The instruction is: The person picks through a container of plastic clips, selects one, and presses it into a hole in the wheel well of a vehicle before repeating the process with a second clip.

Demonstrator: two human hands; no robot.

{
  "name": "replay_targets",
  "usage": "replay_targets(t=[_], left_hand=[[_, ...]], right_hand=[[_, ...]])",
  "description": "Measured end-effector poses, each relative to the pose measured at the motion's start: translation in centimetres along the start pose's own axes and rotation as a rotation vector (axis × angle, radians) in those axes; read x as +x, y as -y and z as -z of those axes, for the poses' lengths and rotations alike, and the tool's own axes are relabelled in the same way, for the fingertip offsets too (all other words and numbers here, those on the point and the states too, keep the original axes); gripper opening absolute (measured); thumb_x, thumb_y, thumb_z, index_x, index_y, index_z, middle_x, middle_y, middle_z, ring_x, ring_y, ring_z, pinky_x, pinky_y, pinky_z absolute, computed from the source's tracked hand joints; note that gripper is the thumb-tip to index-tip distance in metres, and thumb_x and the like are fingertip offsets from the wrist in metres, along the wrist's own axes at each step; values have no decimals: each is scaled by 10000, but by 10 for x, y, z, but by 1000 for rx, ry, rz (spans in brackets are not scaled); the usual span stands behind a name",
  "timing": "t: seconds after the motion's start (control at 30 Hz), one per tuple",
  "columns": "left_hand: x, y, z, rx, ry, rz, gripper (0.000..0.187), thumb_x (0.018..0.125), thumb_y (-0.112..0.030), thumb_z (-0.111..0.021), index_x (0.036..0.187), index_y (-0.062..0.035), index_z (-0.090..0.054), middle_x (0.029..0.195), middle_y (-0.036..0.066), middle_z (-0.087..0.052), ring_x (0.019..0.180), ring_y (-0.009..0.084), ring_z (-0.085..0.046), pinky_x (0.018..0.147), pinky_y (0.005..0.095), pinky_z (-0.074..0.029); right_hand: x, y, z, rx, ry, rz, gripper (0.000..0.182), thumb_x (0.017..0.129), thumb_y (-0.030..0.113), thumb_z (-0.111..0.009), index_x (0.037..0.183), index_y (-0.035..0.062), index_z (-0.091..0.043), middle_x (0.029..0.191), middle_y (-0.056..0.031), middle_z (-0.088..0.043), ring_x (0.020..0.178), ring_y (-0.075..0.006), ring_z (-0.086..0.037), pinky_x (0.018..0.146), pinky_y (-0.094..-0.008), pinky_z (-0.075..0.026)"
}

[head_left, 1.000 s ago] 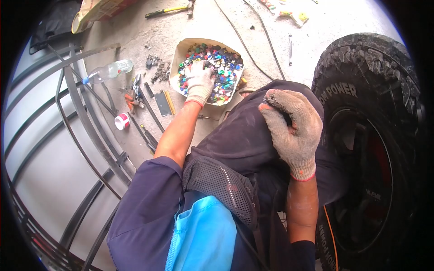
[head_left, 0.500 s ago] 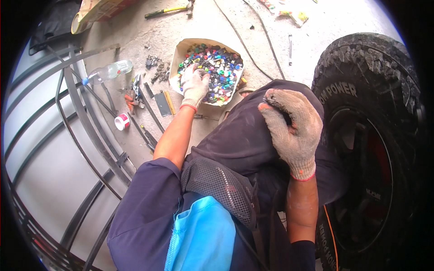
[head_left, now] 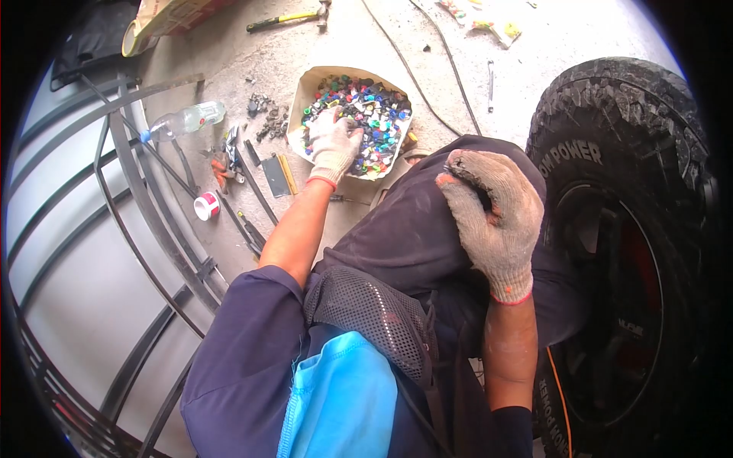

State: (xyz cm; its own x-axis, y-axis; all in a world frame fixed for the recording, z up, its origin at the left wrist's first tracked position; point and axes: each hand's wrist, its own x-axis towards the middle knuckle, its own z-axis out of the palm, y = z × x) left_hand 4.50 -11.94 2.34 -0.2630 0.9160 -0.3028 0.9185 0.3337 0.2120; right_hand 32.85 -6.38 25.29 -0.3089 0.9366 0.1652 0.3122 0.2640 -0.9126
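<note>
the small multicoloured plastic pieces (head_left: 382, 126) lay in an open pale container (head_left: 296, 130), where the gloved left hand (head_left: 334, 143) reached palm-down, its grip impossible to tell, while the gloved right hand (head_left: 498, 210) curled over the thigh (head_left: 397, 221), thumb bent toward fingers, any pinch unclear.

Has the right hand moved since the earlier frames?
No: judged against the tyre, the right hand shows no visible shift in any direction.
</note>
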Motion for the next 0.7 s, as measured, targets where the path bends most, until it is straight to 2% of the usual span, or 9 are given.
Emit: replay_targets(t=[0.27, 0.33, 0.4, 0.43, 0.47, 0.53, 0.57, 0.67, 0.7], left_hand=[[2, -13, -16, -3, -29, 71, 328, 867, -372, -745, 1083, -128, -781, 1488, 154, -544, 1396, 349, -456, 1162, 448, -345], [3, -7, -18, -36, -104, 43, 297, 858, -352, -743, 1034, -115, -778, 1408, 157, -608, 1303, 331, -556, 1093, 437, -425], [5, -13, 3, -341, 144, 405, 273, 853, -345, -735, 978, -104, -767, 1254, 155, -697, 1155, 324, -654, 990, 435, -498], [0, -13, 12, -451, -10, 298, 256, 848, -329, -739, 953, -95, -749, 1059, 146, -748, 999, 338, -701, 921, 425, -526], [8, 8, 2, -240, -246, -28, 267, 871, -253, -714, 1044, -50, -711, 951, 133, -750, 825, 261, -730, 841, 370, -568], [10, 23, -10, -598, -177, 287, 210, 870, -208, -699, 1003, -46, -690, 873, 102, -722, 688, 203, -699, 687, 339, -587], [6, -6, 33, -755, -60, 520, 193, 866, -163, -691, 1011, -38, -661, 830, 67, -689, 627, 176, -662, 583, 304, -564], [14, 30, 6, -996, -74, 475, 209, 866, -137, -686, 1037, -29, -634, 839, 55, -685, 642, 157, -659, 532, 274, -538], [13, 32, 5, -1005, -50, 539, 274, 866, -136, -678, 1114, -28, -632, 832, 48, -688, 612, 146, -648, 550, 293, -546]], right_hand=[[1, 0, 2, -11, -2, -7, 274, 777, 39, -827, 1031, 36, -724, 970, -117, -748, 865, -288, -717, 779, -373, -548], [1, -1, 2, -28, 2, 18, 276, 777, 38, -825, 1032, 35, -721, 965, -120, -746, 864, -288, -716, 773, -375, -548], [2, -1, 2, -30, 3, 21, 277, 776, 38, -824, 1032, 34, -720, 965, -121, -746, 863, -289, -715, 771, -377, -548], [1, -1, 2, -32, 5, 24, 278, 775, 39, -823, 1032, 33, -719, 964, -122, -745, 863, -290, -715, 769, -378, -548], [2, -2, 2, -30, 6, 23, 278, 775, 39, -823, 1032, 33, -719, 964, -122, -745, 863, -290, -715, 769, -378, -548], [2, -2, 1, -36, 5, 45, 278, 774, 42, -824, 1032, 31, -719, 964, -122, -745, 862, -291, -714, 768, -379, -548], [2, -2, 1, -35, 5, 48, 278, 774, 42, -824, 1032, 31, -719, 964, -122, -745, 862, -291, -714, 768, -379, -548], [2, -1, 2, -26, 7, 28, 280, 774, 42, -824, 1033, 30, -720, 966, -124, -744, 864, -295, -714, 771, -381, -549], [2, -1, 3, -34, 18, 39, 263, 788, 5, -818, 1032, 2, -719, 973, -134, -742, 861, -251, -719, 773, -339, -560]])
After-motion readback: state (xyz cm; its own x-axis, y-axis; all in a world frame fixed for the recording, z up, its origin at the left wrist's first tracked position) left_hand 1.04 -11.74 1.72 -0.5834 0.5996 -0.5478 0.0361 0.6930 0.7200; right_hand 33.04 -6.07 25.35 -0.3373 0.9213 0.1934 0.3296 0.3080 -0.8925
